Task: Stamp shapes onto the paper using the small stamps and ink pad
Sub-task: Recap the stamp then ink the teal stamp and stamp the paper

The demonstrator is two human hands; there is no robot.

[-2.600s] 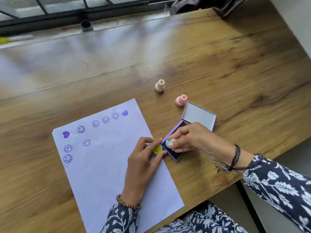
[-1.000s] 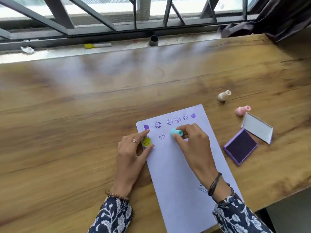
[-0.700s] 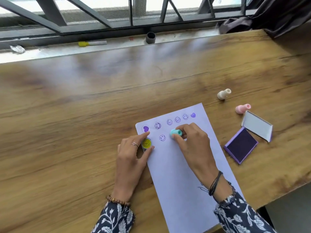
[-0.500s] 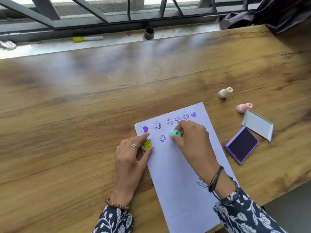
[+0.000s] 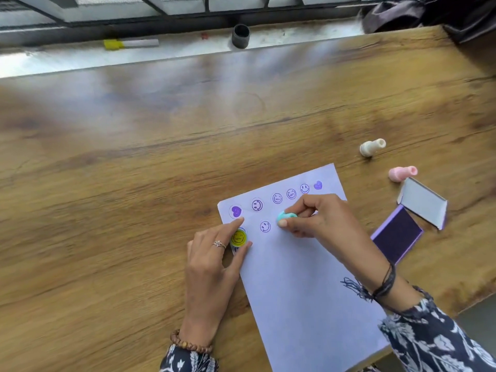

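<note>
Right hand (image 5: 316, 224) pinching teal stamp (image 5: 285, 216) on paper (image 5: 303, 291), left hand (image 5: 212, 261) gripping yellow stamp (image 5: 238, 238) at its edge

A home desk by a window

Wood-grain table (image 5: 161, 162) abuts a barred window's sill (image 5: 80, 56), where a marker (image 5: 131, 44) lies; dark cloth (image 5: 418, 12) is heaped nearby.

The paper (image 5: 300, 285) lies on the worktop (image 5: 134, 183). The ink pad (image 5: 396, 233) sits just right of it, with two stamps (image 5: 371, 147) behind the pad.

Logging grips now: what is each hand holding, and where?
Right hand pinches the teal stamp by its sides, on the paper. Left hand holds the yellow stamp by its sides.
</note>
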